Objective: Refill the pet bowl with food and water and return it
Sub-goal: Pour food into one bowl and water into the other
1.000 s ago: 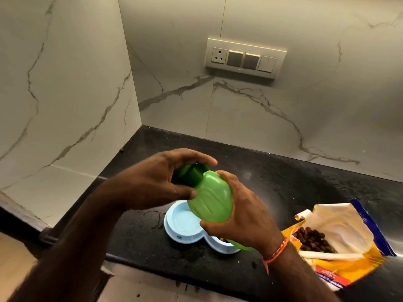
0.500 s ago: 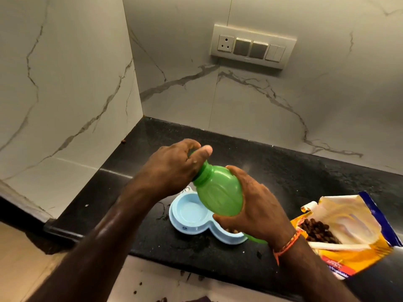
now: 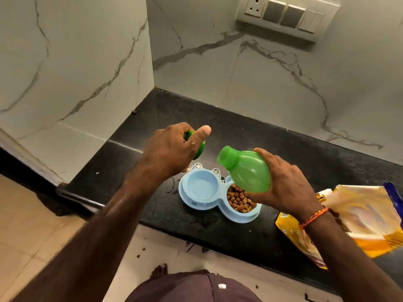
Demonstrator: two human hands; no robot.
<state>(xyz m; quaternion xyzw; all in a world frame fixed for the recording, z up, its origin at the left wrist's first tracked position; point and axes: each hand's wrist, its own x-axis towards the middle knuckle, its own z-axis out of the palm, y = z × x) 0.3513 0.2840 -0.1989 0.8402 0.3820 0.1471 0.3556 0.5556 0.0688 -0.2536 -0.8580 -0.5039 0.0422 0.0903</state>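
Above the black table [image 3: 261, 136], the left hand [image 3: 172, 149] curls round a green cap [image 3: 199, 149] while the right hand [image 3: 283, 188] grips the tilted green bottle [image 3: 246, 168], uncapped. Below on the table sits the blue pet bowl [image 3: 196, 205]: kibble [image 3: 238, 200] right, left compartment pale. A food bag [image 3: 366, 216] lies near, at right.

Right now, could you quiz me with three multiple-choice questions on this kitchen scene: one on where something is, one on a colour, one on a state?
1. Where is the kibble?
A. bowl's right cup
B. bowl's left cup
C. the floor

2. What colour is the bottle?
A. red
B. green
C. white

3. How is the bottle?
A. capped
B. lying on the counter
C. uncapped

Answers:
1 A: brown pieces fill the right cup of the blue bowl.
2 B: its body is bright green.
3 C: the right hand holds it with its mouth bare; the left hand holds the cap.
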